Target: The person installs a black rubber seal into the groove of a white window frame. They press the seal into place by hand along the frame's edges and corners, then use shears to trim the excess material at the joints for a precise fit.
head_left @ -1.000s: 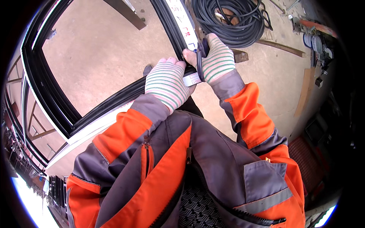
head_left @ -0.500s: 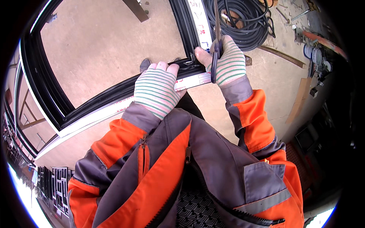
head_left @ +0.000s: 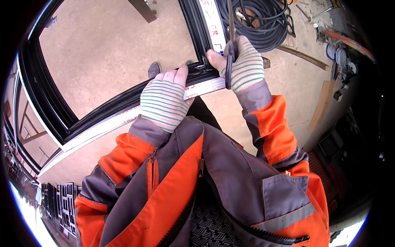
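My left hand [head_left: 163,100] presses black rubber gasket [head_left: 193,71] into black-and-white window frame [head_left: 103,119] corner, right hand [head_left: 242,61] gripping dark-handled scissors [head_left: 228,53]; seal looks seated w/ corner trim left.

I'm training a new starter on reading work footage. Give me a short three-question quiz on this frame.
1. True or false: both hands wear striped knit gloves.
2. What does the right hand hold? A) scissors B) a hammer C) a tape measure
3. Where does the left hand rest?

Key:
1. True.
2. A: dark scissors, blades pointing up, away from the person.
3. On the lower rail of the black window frame, near its corner, fingertips on the black rubber seal.
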The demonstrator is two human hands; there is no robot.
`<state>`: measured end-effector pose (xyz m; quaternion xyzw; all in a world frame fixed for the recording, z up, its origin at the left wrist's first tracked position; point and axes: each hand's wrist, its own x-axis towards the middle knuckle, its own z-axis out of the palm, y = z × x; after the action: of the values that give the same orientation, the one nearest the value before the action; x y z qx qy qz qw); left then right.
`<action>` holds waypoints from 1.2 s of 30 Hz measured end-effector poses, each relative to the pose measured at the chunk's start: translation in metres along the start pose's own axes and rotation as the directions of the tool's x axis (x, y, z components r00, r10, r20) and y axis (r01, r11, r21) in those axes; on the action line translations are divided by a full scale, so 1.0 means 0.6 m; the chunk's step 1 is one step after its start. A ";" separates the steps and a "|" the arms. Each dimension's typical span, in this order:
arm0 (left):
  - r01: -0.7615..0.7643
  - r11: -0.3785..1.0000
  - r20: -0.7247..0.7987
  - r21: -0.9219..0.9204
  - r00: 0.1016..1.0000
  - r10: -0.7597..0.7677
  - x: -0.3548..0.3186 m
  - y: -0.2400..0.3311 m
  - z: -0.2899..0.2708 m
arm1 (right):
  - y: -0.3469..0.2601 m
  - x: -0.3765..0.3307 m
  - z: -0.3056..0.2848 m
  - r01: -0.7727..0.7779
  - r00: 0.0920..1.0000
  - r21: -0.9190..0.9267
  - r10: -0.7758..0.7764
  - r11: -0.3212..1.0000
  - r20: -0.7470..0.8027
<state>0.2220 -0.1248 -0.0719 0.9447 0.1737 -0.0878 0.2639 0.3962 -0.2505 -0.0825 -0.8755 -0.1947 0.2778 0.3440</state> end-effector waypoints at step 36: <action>-0.171 0.985 0.145 0.001 0.975 0.169 0.024 -0.022 -0.019 | -0.006 -0.004 -0.006 0.034 0.999 -0.026 -0.034 0.999 -0.025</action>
<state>0.2313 -0.1042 -0.0718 0.9491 0.0722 -0.1343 0.2757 0.3960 -0.2509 -0.0768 -0.8799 -0.2086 0.2582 0.3401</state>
